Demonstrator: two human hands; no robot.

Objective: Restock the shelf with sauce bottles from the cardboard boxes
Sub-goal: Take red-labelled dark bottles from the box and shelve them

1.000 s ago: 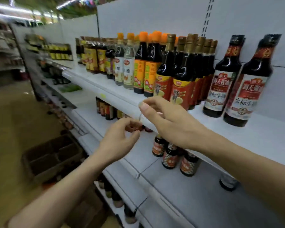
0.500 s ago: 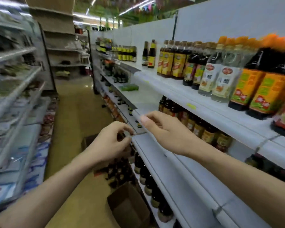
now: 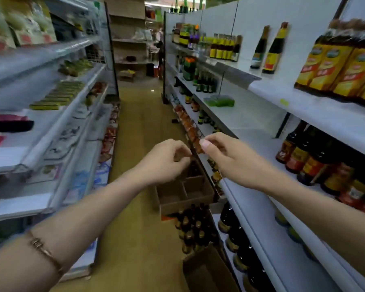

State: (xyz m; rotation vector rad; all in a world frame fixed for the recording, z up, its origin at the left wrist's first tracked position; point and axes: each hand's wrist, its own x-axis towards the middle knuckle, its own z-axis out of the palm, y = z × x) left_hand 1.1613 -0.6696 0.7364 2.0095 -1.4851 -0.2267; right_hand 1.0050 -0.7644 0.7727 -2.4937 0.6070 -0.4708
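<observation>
Both hands hover mid-aisle, fingers curled: the left hand (image 3: 167, 160) and right hand (image 3: 230, 157) may pinch something tiny, but I cannot tell. Below them, dark sauce bottles (image 3: 195, 228) stand beside a cardboard box (image 3: 183, 199); likely heavy, slick, breakable glass, best gripped around the body.

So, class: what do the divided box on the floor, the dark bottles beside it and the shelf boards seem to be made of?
Divided box: brown corrugated cardboard by its look, matte, with thin folded partitions.
Dark bottles: glass or glossy plastic; blur leaves it open. Gold-coloured caps.
Shelf boards: probably painted metal, smooth pale grey-white, thin with a rolled front edge.
</observation>
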